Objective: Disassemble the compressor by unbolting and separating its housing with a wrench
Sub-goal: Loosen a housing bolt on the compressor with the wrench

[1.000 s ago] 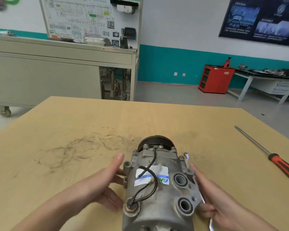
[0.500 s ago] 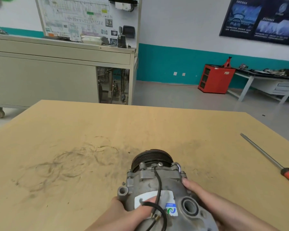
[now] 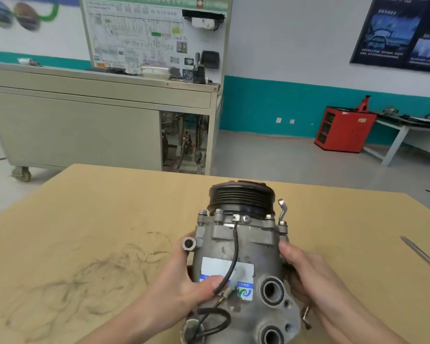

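Nearest the person, the compressor (image 3: 236,264) is held between both hands over the tabletop (image 3: 85,219). Whether its near end rests on the wood is cut off at the bottom edge. The left hand (image 3: 181,286) grips its left flank, with the thumb pressed on the white and blue label (image 3: 221,268) and across the black wire (image 3: 233,247). The right hand (image 3: 315,281) has its grip wrapped round the right flank. Both are closed firmly on the housing, so neither is free for a tool.

The compressor's long axis runs straight away from the person, with the ribbed black pulley (image 3: 241,197) at the far, raised end. The two round ports (image 3: 271,290) on its near right face are open, and nothing shows inside them.

The coming move likely turns on the bolt heads (image 3: 218,212). They stand in a row on the flange just below the pulley and point toward the far end, along the long axis. A wrench would probably have to come in from beyond both grips.

A thin bent metal bar (image 3: 282,211) sticks up just right of the flange, and a similar end shows below the right hand. Whether it is the wrench, or is held at all, I cannot tell. The right hand is the nearer one to it.

Well to the right of the compressor lies a slim steel shaft (image 3: 422,256), its handle out of view. Dark scuff marks (image 3: 90,274) lie to the left. Far beyond the pulley are a wheeled cabinet (image 3: 85,125) and a red cabinet (image 3: 343,130), whose shelves are too small to read.
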Action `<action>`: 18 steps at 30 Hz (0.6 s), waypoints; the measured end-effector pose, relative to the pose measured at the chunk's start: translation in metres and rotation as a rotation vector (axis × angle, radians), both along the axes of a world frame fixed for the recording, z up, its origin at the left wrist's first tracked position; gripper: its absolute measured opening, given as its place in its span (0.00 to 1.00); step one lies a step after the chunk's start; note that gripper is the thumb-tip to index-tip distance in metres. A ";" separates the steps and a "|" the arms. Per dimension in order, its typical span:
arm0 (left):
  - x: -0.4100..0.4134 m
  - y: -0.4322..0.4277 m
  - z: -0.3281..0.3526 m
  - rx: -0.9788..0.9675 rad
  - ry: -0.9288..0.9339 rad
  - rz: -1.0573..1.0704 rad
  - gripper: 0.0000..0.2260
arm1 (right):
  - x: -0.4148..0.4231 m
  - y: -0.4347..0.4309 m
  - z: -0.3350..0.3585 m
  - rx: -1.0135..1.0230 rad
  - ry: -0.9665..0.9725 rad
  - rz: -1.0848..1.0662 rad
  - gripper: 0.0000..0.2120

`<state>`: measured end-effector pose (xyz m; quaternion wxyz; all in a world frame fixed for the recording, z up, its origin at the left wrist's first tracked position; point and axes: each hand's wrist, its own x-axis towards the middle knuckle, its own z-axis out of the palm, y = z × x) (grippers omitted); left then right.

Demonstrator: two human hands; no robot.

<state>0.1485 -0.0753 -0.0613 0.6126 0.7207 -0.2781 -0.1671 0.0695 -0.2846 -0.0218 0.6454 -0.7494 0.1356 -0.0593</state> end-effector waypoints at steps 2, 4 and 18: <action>0.006 0.002 -0.003 -0.093 -0.124 -0.016 0.36 | 0.001 -0.002 0.001 -0.007 -0.179 0.063 0.12; 0.004 0.000 -0.009 -0.145 -0.191 0.034 0.49 | -0.004 -0.003 -0.002 -0.113 -0.338 0.139 0.15; -0.023 0.035 -0.031 0.091 -0.459 0.103 0.53 | -0.017 0.007 -0.016 -0.218 -0.337 0.211 0.33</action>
